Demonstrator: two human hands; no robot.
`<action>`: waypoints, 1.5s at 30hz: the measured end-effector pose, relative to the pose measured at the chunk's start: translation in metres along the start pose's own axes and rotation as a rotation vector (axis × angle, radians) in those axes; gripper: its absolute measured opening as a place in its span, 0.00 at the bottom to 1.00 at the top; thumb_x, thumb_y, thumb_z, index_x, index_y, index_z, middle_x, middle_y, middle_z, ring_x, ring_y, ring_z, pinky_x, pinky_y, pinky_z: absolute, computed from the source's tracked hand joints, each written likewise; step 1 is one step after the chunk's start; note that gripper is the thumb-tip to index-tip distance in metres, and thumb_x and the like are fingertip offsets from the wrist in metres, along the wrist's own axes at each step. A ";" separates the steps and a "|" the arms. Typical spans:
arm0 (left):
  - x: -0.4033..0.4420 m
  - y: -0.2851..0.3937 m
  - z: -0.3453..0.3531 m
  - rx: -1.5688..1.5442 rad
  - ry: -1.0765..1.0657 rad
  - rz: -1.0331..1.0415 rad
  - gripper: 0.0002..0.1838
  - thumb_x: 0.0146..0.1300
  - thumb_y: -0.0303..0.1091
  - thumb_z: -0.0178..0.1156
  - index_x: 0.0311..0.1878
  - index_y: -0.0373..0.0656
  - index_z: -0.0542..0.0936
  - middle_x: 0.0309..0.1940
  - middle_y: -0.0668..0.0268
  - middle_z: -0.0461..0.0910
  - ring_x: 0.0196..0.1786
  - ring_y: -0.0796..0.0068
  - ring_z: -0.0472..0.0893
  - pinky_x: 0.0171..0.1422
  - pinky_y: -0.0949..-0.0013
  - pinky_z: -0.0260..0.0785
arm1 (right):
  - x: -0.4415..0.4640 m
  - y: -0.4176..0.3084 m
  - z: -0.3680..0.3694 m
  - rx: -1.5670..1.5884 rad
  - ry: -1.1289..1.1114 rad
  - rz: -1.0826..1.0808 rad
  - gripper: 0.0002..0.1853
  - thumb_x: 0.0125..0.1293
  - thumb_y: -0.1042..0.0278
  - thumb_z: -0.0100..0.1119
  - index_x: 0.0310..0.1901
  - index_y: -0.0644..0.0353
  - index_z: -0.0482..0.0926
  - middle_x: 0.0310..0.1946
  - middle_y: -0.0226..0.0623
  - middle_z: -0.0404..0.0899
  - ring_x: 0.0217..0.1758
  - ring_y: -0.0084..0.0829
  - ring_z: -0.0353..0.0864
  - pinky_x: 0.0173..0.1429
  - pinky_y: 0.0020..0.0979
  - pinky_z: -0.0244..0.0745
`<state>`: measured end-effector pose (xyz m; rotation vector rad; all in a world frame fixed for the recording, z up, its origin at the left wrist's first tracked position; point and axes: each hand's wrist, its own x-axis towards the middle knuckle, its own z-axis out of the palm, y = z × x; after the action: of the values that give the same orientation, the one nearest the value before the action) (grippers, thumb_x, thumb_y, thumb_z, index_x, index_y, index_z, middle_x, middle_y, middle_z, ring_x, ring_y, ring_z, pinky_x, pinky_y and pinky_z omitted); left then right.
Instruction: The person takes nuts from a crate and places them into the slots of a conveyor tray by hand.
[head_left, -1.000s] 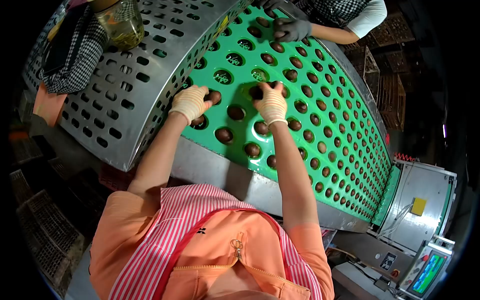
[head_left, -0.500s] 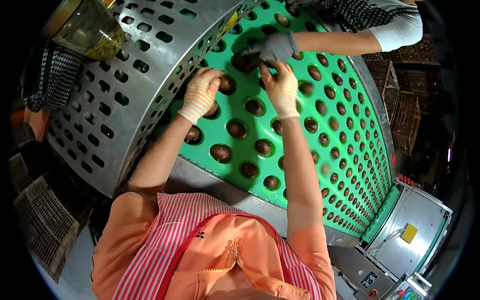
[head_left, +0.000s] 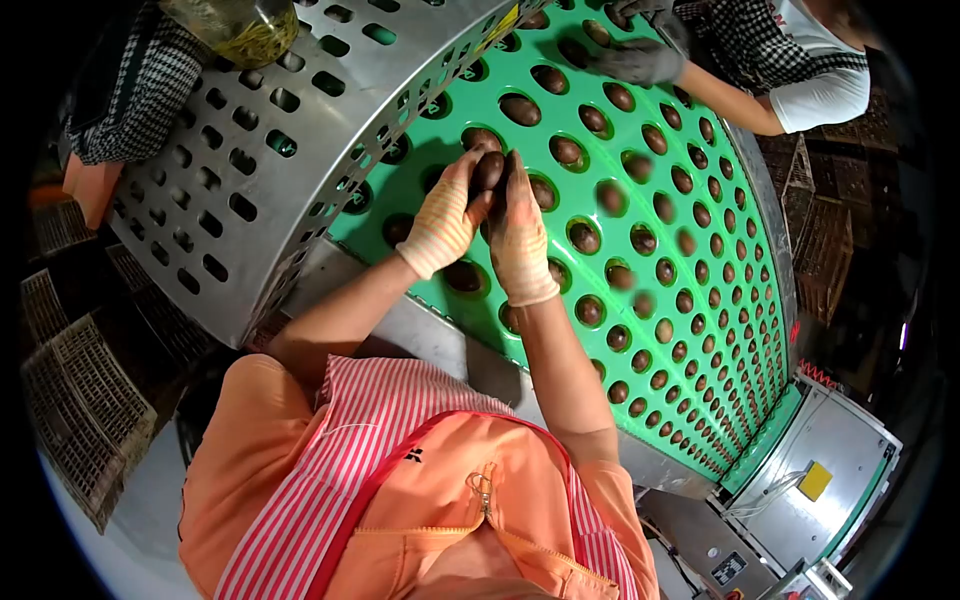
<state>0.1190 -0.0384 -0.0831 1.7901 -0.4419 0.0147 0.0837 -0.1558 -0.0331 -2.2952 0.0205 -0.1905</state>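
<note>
A dark brown egg (head_left: 487, 171) sits between my two hands above the green perforated sheet (head_left: 425, 135). My left hand (head_left: 446, 218), in a cream and orange striped glove, curls its fingers round the egg's left side. Against the other side presses my right hand (head_left: 519, 238), gloved alike, its fingers held together and pointing away from me. Similar brown eggs rest in the sheet's round holes; one egg (head_left: 465, 276) lies just below my hands and another (head_left: 520, 109) just beyond them. Parts of the held egg are hidden by my fingers.
A metal guard (head_left: 340, 130) with slots curves along the left. Across the sheet, a co-worker's grey-gloved hand (head_left: 645, 62) touches the eggs. A glass jar (head_left: 255, 40) stands on the guard. At the lower right is a metal control box (head_left: 800, 470).
My hands have come together round an egg, the right one moving left and nearer to me. The co-worker's gloved hand has drawn away to the upper right. The camera view has shifted slightly.
</note>
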 end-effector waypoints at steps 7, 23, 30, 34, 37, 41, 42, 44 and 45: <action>0.061 0.020 -0.024 0.540 -0.274 -0.028 0.28 0.61 0.26 0.56 0.66 0.53 0.66 0.59 0.52 0.69 0.57 0.44 0.73 0.60 0.51 0.71 | -0.063 -0.033 -0.038 1.106 0.180 0.434 0.40 0.69 0.43 0.58 0.71 0.66 0.61 0.65 0.44 0.66 0.63 0.35 0.72 0.65 0.38 0.68; 0.096 0.024 -0.020 2.029 -0.772 0.371 0.20 0.53 0.33 0.66 0.52 0.43 0.83 0.65 0.57 0.71 0.73 0.49 0.60 0.72 0.52 0.52 | -0.271 -0.023 -0.084 1.040 0.797 0.671 0.26 0.68 0.58 0.60 0.62 0.64 0.70 0.54 0.39 0.76 0.50 0.32 0.80 0.50 0.33 0.76; 0.068 0.045 -0.030 1.316 -0.687 0.078 0.16 0.62 0.39 0.61 0.49 0.41 0.80 0.51 0.54 0.79 0.54 0.53 0.78 0.53 0.54 0.73 | -0.354 -0.030 -0.069 0.966 1.045 0.754 0.25 0.68 0.56 0.61 0.61 0.63 0.71 0.54 0.40 0.76 0.49 0.31 0.79 0.50 0.32 0.75; 0.025 -0.002 -0.020 1.071 -0.631 0.248 0.12 0.65 0.37 0.57 0.49 0.45 0.76 0.44 0.52 0.80 0.47 0.49 0.80 0.51 0.48 0.72 | -0.381 -0.035 -0.060 0.984 1.137 0.811 0.26 0.67 0.56 0.62 0.61 0.62 0.71 0.54 0.39 0.75 0.49 0.34 0.79 0.51 0.33 0.75; 0.015 -0.025 -0.027 1.116 -0.637 0.550 0.08 0.62 0.32 0.54 0.41 0.40 0.78 0.44 0.53 0.80 0.46 0.52 0.81 0.50 0.51 0.74 | -0.393 -0.045 -0.057 0.974 1.187 0.847 0.25 0.68 0.59 0.61 0.61 0.65 0.70 0.55 0.40 0.75 0.51 0.35 0.79 0.54 0.35 0.76; -0.006 -0.030 -0.033 0.820 -0.570 0.509 0.22 0.65 0.40 0.55 0.57 0.36 0.76 0.56 0.46 0.76 0.60 0.47 0.75 0.63 0.52 0.67 | -0.412 -0.055 -0.049 0.837 1.229 0.843 0.21 0.68 0.66 0.60 0.59 0.67 0.74 0.51 0.39 0.78 0.50 0.30 0.79 0.56 0.34 0.77; 0.000 -0.061 -0.037 0.854 -0.655 0.544 0.31 0.66 0.44 0.56 0.67 0.34 0.68 0.63 0.44 0.70 0.65 0.45 0.70 0.69 0.53 0.62 | -0.414 -0.062 -0.048 0.713 1.234 0.935 0.20 0.67 0.66 0.61 0.56 0.69 0.76 0.47 0.38 0.81 0.48 0.27 0.79 0.54 0.30 0.76; -0.005 -0.040 -0.036 0.900 -0.733 0.449 0.32 0.66 0.42 0.56 0.67 0.31 0.65 0.65 0.44 0.68 0.66 0.44 0.68 0.71 0.53 0.60 | -0.428 -0.061 -0.035 0.703 1.208 0.902 0.15 0.66 0.69 0.61 0.52 0.67 0.80 0.43 0.37 0.83 0.45 0.26 0.80 0.52 0.27 0.75; 0.006 -0.053 -0.033 0.929 -0.732 0.582 0.33 0.68 0.45 0.54 0.68 0.31 0.64 0.67 0.44 0.66 0.68 0.45 0.66 0.73 0.53 0.57 | -0.435 -0.061 -0.029 0.660 1.204 0.882 0.13 0.66 0.70 0.61 0.50 0.66 0.81 0.41 0.36 0.83 0.44 0.25 0.81 0.52 0.27 0.74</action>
<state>0.1484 0.0016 -0.1224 2.4657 -1.6862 -0.0367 -0.3528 -0.1035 -0.0262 -1.0790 1.3139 -0.8983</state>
